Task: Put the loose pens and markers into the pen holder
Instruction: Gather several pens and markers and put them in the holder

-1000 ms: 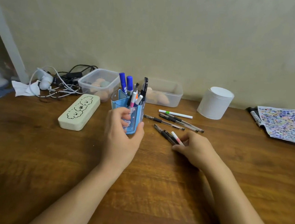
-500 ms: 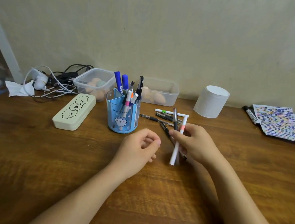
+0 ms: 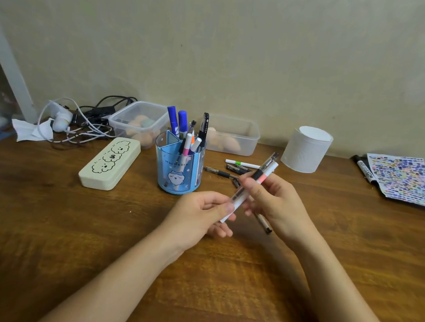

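Observation:
A blue pen holder [image 3: 177, 169] stands mid-table with several pens and markers upright in it. Just right of it, above the table, my right hand [image 3: 277, 205] grips a clear black-grip pen [image 3: 264, 168] and a white marker with a pink band [image 3: 269, 173] together. My left hand [image 3: 201, 215] pinches the lower ends of the same pair. A third pen [image 3: 262, 221] pokes out below my right hand. Loose on the table behind lie a white marker with a green band [image 3: 242, 163] and a black pen [image 3: 219, 172].
A cream case [image 3: 109, 163] lies left of the holder. Two clear plastic boxes [image 3: 234, 134] and a tangle of cables [image 3: 81, 123] sit along the wall. A white cup [image 3: 306, 149] stands to the right, a black marker [image 3: 365, 169] and a coloured sheet [image 3: 407, 181] far right.
My right hand lifted a pen and a marker off the table. My left hand let go of the holder, drew back and now pinches their lower ends.

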